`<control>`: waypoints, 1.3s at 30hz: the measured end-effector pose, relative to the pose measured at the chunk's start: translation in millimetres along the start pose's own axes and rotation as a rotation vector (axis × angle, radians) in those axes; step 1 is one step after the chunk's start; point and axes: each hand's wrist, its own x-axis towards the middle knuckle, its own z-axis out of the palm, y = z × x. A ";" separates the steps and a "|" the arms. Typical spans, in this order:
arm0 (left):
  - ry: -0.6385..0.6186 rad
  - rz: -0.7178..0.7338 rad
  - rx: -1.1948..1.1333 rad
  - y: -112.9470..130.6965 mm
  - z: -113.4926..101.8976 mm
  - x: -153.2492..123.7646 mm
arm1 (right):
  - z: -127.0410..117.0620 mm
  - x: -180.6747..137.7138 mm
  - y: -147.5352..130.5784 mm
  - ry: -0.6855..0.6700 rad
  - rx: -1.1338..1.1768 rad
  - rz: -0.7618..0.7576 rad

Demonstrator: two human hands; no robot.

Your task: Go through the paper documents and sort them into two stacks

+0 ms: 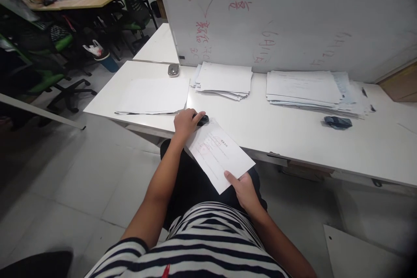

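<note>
My left hand (184,124) is closed around a black stapler (203,120) at the desk's front edge, most of it hidden under the fingers. The upper corner of a printed sheet (224,152) with red round stamps lies against the stapler. My right hand (245,189) pinches the sheet's near edge, thumb on top and fingers beneath. The paper slants over my lap; whether it is one sheet or several, I cannot tell.
On the white desk (244,130) lie a flat paper stack (153,95), a middle stack (224,79) and a right stack (302,89). A small grey case (173,70) and a dark cloth bundle (338,122) are there too. Behind stands a whiteboard (293,17).
</note>
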 end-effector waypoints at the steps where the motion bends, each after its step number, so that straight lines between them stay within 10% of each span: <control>1: -0.014 -0.013 -0.007 1.0 -1.1 0.8 | 1.3 -0.1 -0.7 -0.003 0.002 -0.001; 39: -0.008 -0.086 -0.093 4.6 -5.1 -4.4 | 16.6 0.1 -0.6 -0.143 0.013 -0.026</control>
